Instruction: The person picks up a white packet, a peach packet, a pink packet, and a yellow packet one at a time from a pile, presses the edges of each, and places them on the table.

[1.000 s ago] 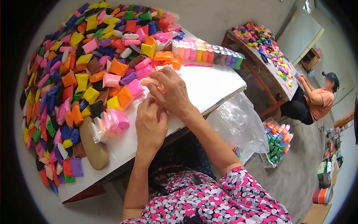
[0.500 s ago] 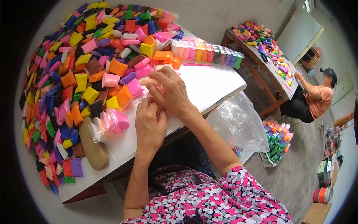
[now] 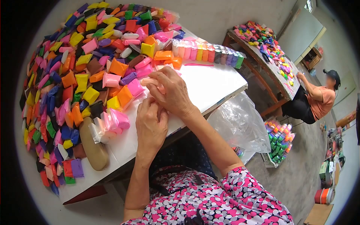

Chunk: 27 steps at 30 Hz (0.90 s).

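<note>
My right hand (image 3: 170,92) is closed around a peach-coloured packet (image 3: 150,81), pinching it with thumb and fingers above the white tabletop. Just below, my left hand (image 3: 151,122) is closed with its fingers curled, close against the right one; anything inside it is hidden. To its left stands a short row of pink and white packets (image 3: 112,122) beside a tan, rounded block (image 3: 93,146). Beyond my hands a long clear-wrapped strip of many-coloured packets (image 3: 206,51) lies along the table's far side.
A large heap of small coloured packets (image 3: 90,60) covers the table's left side. A thin pink strip (image 3: 198,65) lies on the white surface (image 3: 213,80). Clear plastic bag (image 3: 240,120) hangs at the edge, near a filled basket (image 3: 269,161). Another person (image 3: 322,93) sits at a second table (image 3: 258,48).
</note>
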### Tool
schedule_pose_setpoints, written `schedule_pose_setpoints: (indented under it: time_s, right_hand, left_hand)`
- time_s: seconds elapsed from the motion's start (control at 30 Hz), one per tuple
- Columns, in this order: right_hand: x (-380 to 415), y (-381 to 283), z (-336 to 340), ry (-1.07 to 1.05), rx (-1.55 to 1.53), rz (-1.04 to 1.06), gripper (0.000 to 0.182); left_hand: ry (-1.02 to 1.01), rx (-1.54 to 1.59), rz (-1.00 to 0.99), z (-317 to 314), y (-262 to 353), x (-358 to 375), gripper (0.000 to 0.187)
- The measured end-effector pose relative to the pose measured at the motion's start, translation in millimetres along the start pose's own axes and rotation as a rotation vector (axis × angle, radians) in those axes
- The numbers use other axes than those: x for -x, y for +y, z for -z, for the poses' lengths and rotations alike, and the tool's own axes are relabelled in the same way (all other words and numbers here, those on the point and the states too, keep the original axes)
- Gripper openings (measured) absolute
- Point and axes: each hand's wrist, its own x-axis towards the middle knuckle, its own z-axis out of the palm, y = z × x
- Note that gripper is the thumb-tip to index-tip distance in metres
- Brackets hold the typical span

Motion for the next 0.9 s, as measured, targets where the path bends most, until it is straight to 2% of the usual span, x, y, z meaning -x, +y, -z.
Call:
schedule_pose_setpoints:
  time_s: [0.23, 0.33, 0.5, 0.63, 0.73, 0.87, 0.9]
  right_hand:
    - [-2, 8, -4, -0.011, 0.006, 0.055, 0.025]
    - [-11, 4, -2, -0.025, 0.114, 0.119, 0.020]
    - [-14, 6, -16, -0.333, 0.401, 0.191, 0.030]
    - [-15, -1, -11, -0.444, 0.405, 0.108, 0.034]
    - [-22, -9, -3, -0.462, 0.396, 0.145, 0.037]
    - [-43, -13, -8, -0.336, 0.213, 0.172, 0.032]
    - [-52, -19, -6, -0.380, 0.216, 0.153, 0.034]
  left_hand:
    - [-0.011, 0.022, -0.021, 1, -1, -1, 0.021]
    - [-0.025, -0.029, -0.101, 7, -6, 3, 0.025]
    - [-0.071, 0.022, -0.161, 13, -15, 11, 0.030]
    - [-0.088, 0.030, -0.136, 16, -13, 12, 0.031]
    - [-0.057, 0.025, -0.137, 15, -12, 14, 0.031]
    - [-0.046, 0.024, -0.134, 14, -14, 16, 0.029]
    - [-0.050, 0.022, -0.143, 14, -15, 15, 0.030]
